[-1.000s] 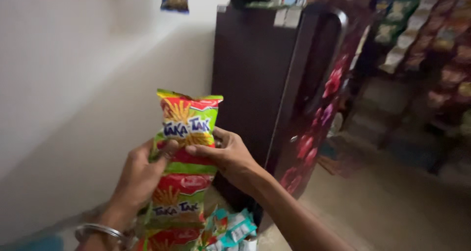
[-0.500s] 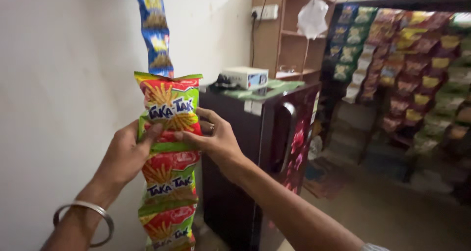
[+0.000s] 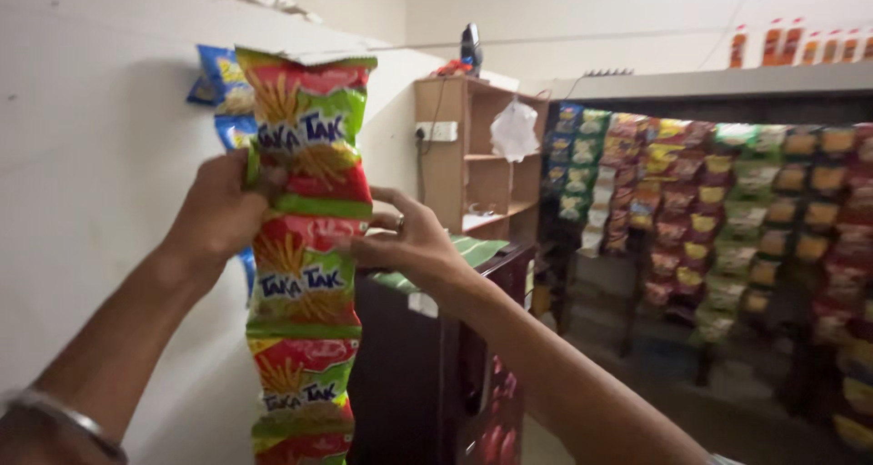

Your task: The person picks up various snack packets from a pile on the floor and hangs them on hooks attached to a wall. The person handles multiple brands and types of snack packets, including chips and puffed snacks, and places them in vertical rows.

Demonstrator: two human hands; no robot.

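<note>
Snack packets joined in a long hanging strip (image 3: 305,256), red and green foil with yellow stick shapes printed on them, are held up against the white wall (image 3: 82,156) at head height. The left hand (image 3: 218,212) is closed around the left edge of the strip, at the seam between the top packet and the second one. The right hand (image 3: 414,242) rests on the right edge of the second packet with its fingers partly spread, pressing and steadying rather than fully clenching. The strip hangs straight down between the two hands, and its lower packets run out of the bottom of the view. A silver bangle (image 3: 64,420) sits on the left wrist.

Behind the strip's top, blue snack packets (image 3: 218,88) hang on the wall. To the right stand a dark cabinet (image 3: 436,374), a wooden shelf unit (image 3: 473,156) and a rack of many more hanging packet strips (image 3: 727,220).

Judging from the raised position, the strip is being lifted toward a fixing point on the wall. What the top edge would catch on is not visible, so the hands would need to find that point and keep the strip from twisting.
</note>
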